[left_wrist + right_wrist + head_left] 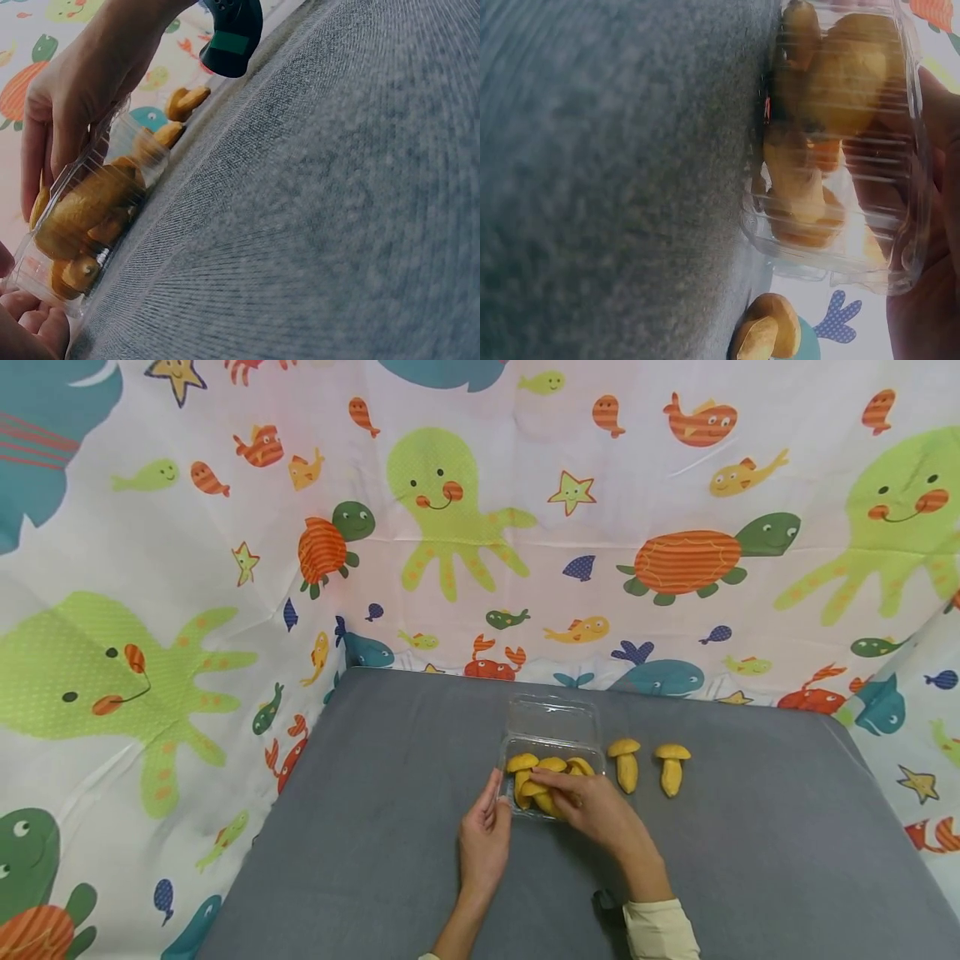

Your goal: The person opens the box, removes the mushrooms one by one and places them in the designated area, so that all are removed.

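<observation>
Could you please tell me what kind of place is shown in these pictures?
Probably a small staged indoor work area: a grey cloth-covered table, fabric printed with sea animals behind it and at both sides, and a clear plastic box holding yellow mushrooms.

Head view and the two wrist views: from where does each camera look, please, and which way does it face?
Head: on the head, facing forward and down at the table, box, mushrooms and curtain; left hand and right hand show.
Left wrist: on that wrist, facing low across the table at the box's side; part of the left hand shows lower left, the right hand above it.
Right wrist: on that wrist, facing the box's clear side; the right hand shows at the right edge.
Shared: both wrist views show box, mushrooms and right hand.
</observation>
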`<state>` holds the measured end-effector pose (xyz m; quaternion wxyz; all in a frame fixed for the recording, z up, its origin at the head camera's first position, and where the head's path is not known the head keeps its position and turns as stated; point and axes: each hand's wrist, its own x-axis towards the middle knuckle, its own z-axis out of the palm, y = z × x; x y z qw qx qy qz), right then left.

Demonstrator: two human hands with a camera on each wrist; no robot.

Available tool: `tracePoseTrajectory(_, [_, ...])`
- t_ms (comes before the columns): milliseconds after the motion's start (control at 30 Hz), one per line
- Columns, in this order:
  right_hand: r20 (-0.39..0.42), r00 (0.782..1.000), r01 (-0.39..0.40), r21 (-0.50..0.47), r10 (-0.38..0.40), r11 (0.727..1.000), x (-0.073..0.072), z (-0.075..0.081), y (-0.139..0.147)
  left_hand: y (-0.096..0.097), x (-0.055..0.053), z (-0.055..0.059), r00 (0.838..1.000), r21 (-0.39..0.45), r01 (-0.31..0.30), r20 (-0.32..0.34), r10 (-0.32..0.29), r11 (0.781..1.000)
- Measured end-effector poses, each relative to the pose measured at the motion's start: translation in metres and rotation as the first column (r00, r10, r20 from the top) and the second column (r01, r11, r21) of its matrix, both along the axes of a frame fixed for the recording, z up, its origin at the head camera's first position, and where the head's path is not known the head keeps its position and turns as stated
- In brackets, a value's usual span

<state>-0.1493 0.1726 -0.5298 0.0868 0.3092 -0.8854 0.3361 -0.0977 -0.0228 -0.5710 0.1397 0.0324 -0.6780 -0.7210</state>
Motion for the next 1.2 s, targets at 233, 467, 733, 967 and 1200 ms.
tracePoseTrajectory(233, [0.041, 0.999, 0.016, 0.001, -0.016, 1.000, 0.002, -0.001, 0.002, 0.000, 0.001, -0.003, 1.000, 0.007, 0.002, 0.018, -0.003, 1.000])
tracePoseTrajectory(467, [0.038, 0.999, 0.023, -0.008, -0.023, 1.000, 0.003, -0.002, 0.007, 0.001, 0.001, -0.004, 1.000, 0.003, -0.008, 0.016, 0.008, 1.000])
tracePoseTrajectory(733, [-0.004, 0.999, 0.046, 0.006, -0.046, 0.999, 0.002, -0.005, 0.010, 0.001, 0.001, -0.002, 1.000, -0.005, -0.017, 0.020, 0.017, 1.000])
tracePoseTrajectory(967, [-0.095, 0.991, 0.095, -0.013, -0.096, 0.995, -0.001, -0.006, 0.011, 0.003, 0.000, -0.001, 1.000, -0.006, -0.021, 0.000, 0.021, 1.000])
tracePoseTrajectory(1200, [-0.098, 0.985, 0.131, -0.092, -0.140, 0.987, -0.002, -0.008, 0.017, 0.003, 0.000, 0.000, 1.000, -0.011, -0.017, 0.004, 0.017, 1.000])
